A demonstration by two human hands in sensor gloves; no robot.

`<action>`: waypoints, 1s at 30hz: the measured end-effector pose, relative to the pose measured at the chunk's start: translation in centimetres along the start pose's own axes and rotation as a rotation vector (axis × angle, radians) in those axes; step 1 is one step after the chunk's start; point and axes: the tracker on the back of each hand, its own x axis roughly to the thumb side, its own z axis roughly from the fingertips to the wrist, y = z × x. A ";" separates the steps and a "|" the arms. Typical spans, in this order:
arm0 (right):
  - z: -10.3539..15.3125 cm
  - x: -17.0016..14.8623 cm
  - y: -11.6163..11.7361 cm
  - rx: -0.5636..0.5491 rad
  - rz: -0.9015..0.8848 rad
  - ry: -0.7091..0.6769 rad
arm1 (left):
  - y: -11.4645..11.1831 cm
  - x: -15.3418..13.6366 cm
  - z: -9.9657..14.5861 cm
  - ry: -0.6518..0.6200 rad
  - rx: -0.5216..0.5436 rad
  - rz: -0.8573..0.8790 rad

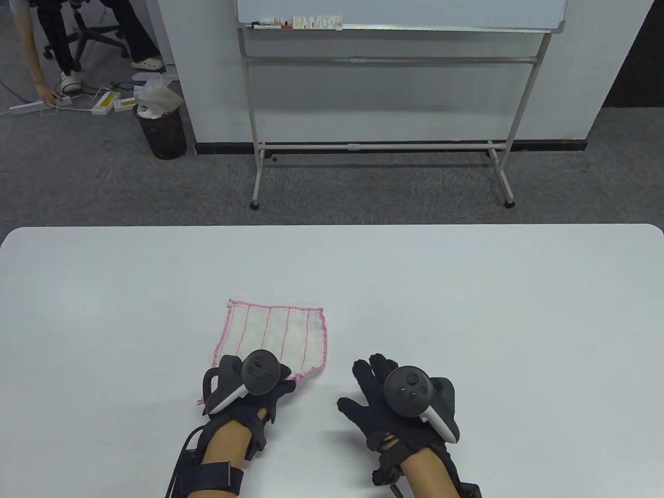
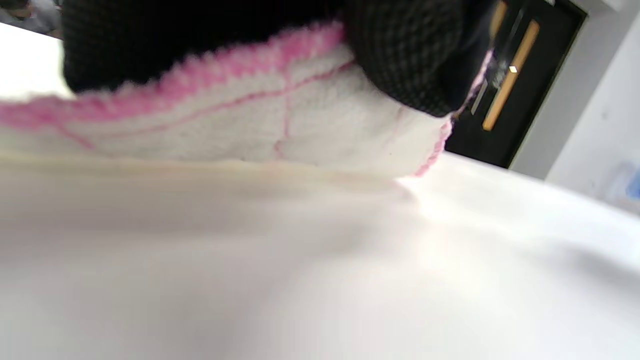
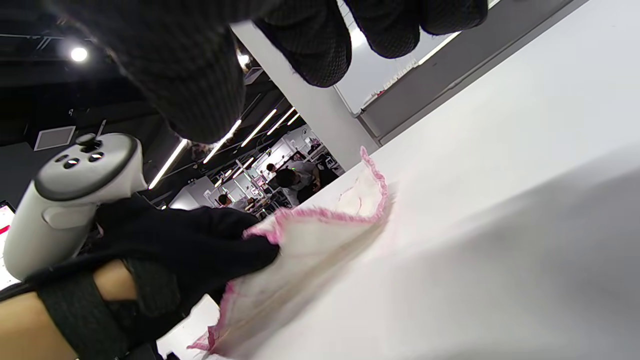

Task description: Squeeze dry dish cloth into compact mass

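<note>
A white dish cloth (image 1: 277,332) with pink edging and pink stripes lies mostly flat on the white table (image 1: 467,290). My left hand (image 1: 259,381) rests on the cloth's near edge, and its gloved fingers lie on the cloth, lifting the hem slightly in the left wrist view (image 2: 280,115). The right wrist view shows the left hand (image 3: 190,250) pressing on the cloth (image 3: 320,235). My right hand (image 1: 376,386) lies to the right of the cloth with its fingers spread, touching nothing. Its fingertips (image 3: 320,50) hang above the table.
Past the table's far edge stands a whiteboard on a wheeled frame (image 1: 384,104). A black waste bin (image 1: 162,129) and a seated person (image 1: 67,46) are at the far left on the carpet.
</note>
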 end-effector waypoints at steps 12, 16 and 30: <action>-0.3 -1.3 1.8 0.175 -0.730 -0.004 | 8.5 0.5 2.6 0.066 0.126 0.717; -0.4 -1.8 3.0 0.251 -0.917 0.025 | 8.9 2.7 3.4 -0.040 -0.011 0.903; -0.8 0.2 4.7 0.290 -1.119 -0.058 | 3.0 4.7 6.0 -0.123 -0.116 1.380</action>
